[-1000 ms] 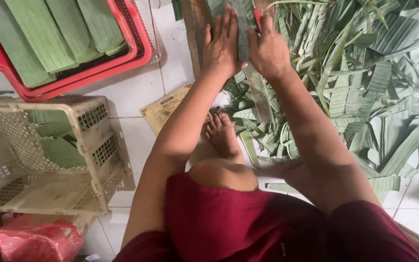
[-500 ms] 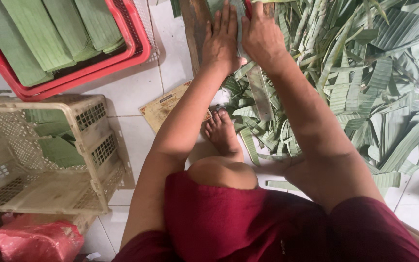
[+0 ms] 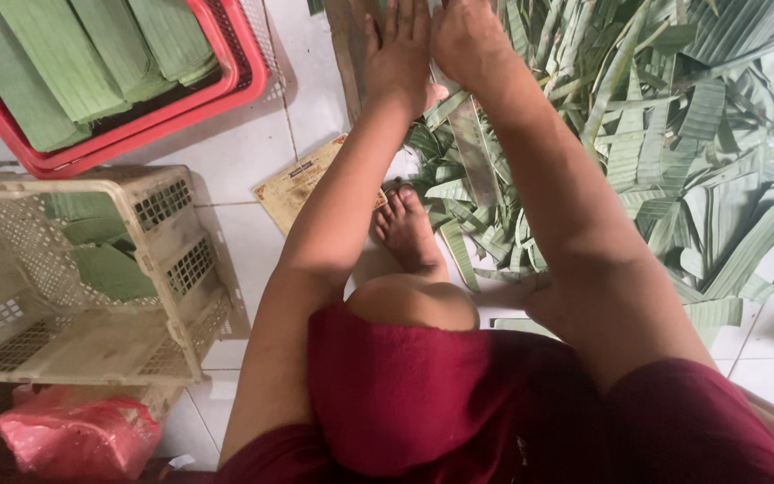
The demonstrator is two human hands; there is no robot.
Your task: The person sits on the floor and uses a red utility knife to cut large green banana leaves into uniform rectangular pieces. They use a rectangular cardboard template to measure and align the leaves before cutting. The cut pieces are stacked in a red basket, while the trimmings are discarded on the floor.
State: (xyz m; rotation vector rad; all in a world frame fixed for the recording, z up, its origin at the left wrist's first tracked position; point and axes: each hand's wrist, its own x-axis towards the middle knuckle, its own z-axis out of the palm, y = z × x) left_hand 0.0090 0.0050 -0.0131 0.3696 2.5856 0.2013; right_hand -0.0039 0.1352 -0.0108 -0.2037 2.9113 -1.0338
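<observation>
My left hand (image 3: 400, 49) lies flat with fingers spread on a wooden board (image 3: 348, 54) at the top. My right hand (image 3: 468, 40) is beside it, fingers bent down, but I cannot tell if it holds anything. Green leaf strips (image 3: 665, 152) are piled on the floor. A red basket (image 3: 244, 76) holds folded leaves.

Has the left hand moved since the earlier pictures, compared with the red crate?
Cannot tell: the left hand keeps about its place beside the red crate; only the camera seems shifted.
</observation>
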